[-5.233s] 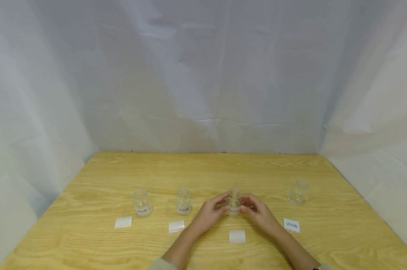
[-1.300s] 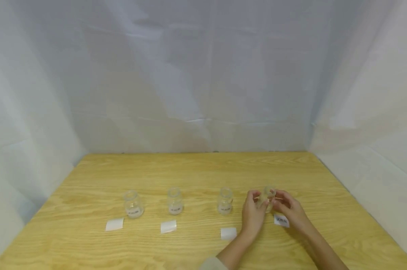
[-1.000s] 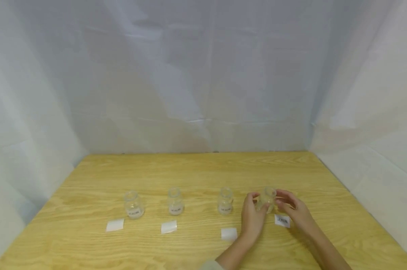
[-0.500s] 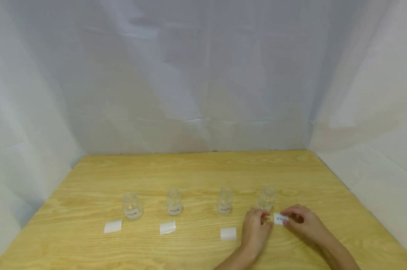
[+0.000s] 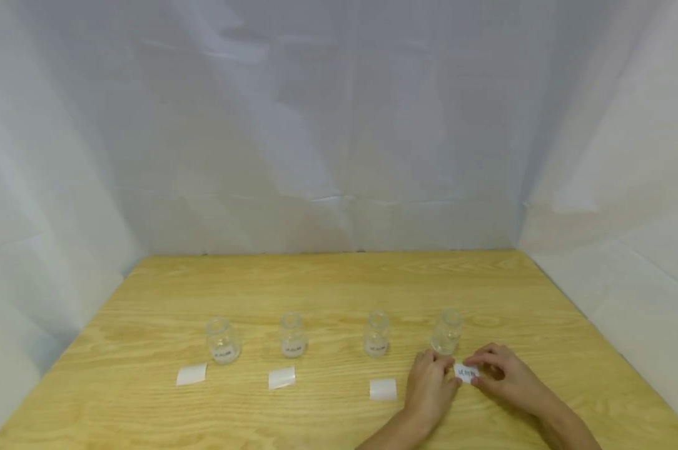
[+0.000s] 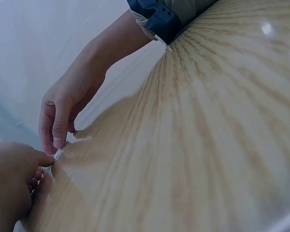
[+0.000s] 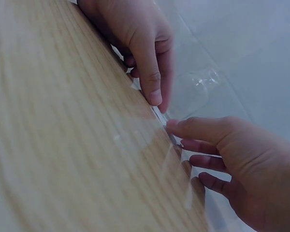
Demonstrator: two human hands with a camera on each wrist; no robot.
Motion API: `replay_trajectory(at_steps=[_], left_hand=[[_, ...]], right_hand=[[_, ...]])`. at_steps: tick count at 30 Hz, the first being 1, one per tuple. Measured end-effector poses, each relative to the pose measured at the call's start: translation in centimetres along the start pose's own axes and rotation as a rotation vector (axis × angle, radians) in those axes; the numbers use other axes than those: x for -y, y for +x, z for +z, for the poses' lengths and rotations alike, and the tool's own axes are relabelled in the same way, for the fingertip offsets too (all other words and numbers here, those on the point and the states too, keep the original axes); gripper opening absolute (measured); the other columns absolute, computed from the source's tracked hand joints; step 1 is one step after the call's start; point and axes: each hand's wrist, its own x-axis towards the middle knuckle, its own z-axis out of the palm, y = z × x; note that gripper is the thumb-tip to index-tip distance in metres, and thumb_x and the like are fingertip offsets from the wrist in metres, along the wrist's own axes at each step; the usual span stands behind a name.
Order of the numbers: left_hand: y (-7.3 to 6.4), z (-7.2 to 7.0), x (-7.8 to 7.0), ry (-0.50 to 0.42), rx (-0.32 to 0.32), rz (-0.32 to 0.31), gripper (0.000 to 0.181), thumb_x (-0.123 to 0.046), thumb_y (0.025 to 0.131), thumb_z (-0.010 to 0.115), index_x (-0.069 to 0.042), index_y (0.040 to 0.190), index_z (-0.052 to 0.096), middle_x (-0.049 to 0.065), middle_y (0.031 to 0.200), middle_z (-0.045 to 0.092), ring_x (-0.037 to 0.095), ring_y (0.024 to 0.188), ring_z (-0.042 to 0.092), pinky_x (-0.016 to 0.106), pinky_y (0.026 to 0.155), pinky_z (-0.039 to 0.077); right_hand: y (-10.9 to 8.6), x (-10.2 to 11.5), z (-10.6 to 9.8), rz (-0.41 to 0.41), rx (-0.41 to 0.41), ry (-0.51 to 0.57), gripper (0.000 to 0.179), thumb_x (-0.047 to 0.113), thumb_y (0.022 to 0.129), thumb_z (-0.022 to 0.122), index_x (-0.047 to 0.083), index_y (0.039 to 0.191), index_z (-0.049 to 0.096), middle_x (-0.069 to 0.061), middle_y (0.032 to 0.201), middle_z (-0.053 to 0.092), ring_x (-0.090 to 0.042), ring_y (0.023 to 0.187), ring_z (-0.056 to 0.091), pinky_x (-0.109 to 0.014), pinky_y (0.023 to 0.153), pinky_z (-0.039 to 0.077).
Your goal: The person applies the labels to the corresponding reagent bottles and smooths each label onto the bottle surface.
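Observation:
In the head view, my left hand (image 5: 431, 386) and right hand (image 5: 510, 381) meet over a small white label (image 5: 466, 373) with dark writing. Thumb and fingers of each hand pinch one side of it, left and right. Just behind them an unlabelled clear glass bottle (image 5: 446, 331) stands upright, touched by neither hand. Seen from the left wrist, the label (image 6: 57, 153) is a thin pale edge between the left hand (image 6: 14, 179) and right hand (image 6: 70, 106). The right wrist view shows the left hand (image 7: 140, 53) and right hand (image 7: 251, 169) close together at the label.
Further left stand a glass bottle (image 5: 376, 334), a second bottle (image 5: 292, 335) and a third bottle (image 5: 223, 341), each bearing a written label. Blank white slips lie before them: one slip (image 5: 383, 389), another slip (image 5: 282, 377) and a leftmost slip (image 5: 191, 374). White sheeting (image 5: 339, 125) surrounds the wooden table (image 5: 328, 281).
Both hands have let go of the rightmost bottle, which now stands further left than at first. They have come down to the label, which has shifted slightly nearer and left.

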Motion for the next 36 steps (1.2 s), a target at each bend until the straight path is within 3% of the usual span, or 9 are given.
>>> replay_trajectory(at_steps=[6, 15, 25, 36], left_hand=[[0.04, -0.22, -0.14, 0.019, 0.03, -0.014, 0.024, -0.021, 0.074, 0.077, -0.015, 0.096, 0.07, -0.013, 0.078, 0.046, 0.0, 0.073, 0.04, 0.013, 0.061, 0.036], [0.04, -0.17, -0.29, 0.036, 0.052, -0.035, 0.026, -0.022, 0.074, 0.076, -0.015, 0.099, 0.069, -0.014, 0.078, 0.045, 0.0, 0.073, 0.039, 0.012, 0.061, 0.036], [0.05, -0.16, -0.15, 0.062, 0.005, 0.015, 0.021, -0.019, 0.074, 0.077, -0.015, 0.094, 0.07, -0.013, 0.077, 0.045, 0.001, 0.071, 0.039, 0.012, 0.059, 0.034], [0.14, -0.18, -0.2, 0.077, 0.04, -0.014, 0.022, -0.019, 0.074, 0.076, -0.017, 0.095, 0.069, -0.012, 0.079, 0.045, 0.002, 0.073, 0.04, 0.014, 0.061, 0.036]], right_hand=[[0.0, -0.2, -0.35, 0.06, 0.001, -0.018, 0.024, 0.008, 0.073, 0.077, 0.011, 0.094, 0.066, 0.002, 0.094, 0.055, -0.009, 0.08, 0.047, -0.024, 0.062, 0.042], [-0.16, -0.71, -0.28, 0.045, 0.002, -0.007, 0.021, 0.01, 0.073, 0.077, 0.017, 0.089, 0.065, 0.004, 0.094, 0.055, -0.008, 0.081, 0.046, -0.024, 0.062, 0.041], [0.06, -0.31, -0.57, 0.076, 0.063, -0.016, 0.018, 0.015, 0.077, 0.075, 0.018, 0.088, 0.062, 0.004, 0.096, 0.054, -0.009, 0.085, 0.046, -0.023, 0.066, 0.042], [0.17, -0.04, -0.56, 0.17, 0.086, 0.095, 0.013, 0.01, 0.081, 0.07, 0.011, 0.09, 0.061, 0.003, 0.09, 0.056, -0.008, 0.081, 0.05, -0.024, 0.066, 0.043]])
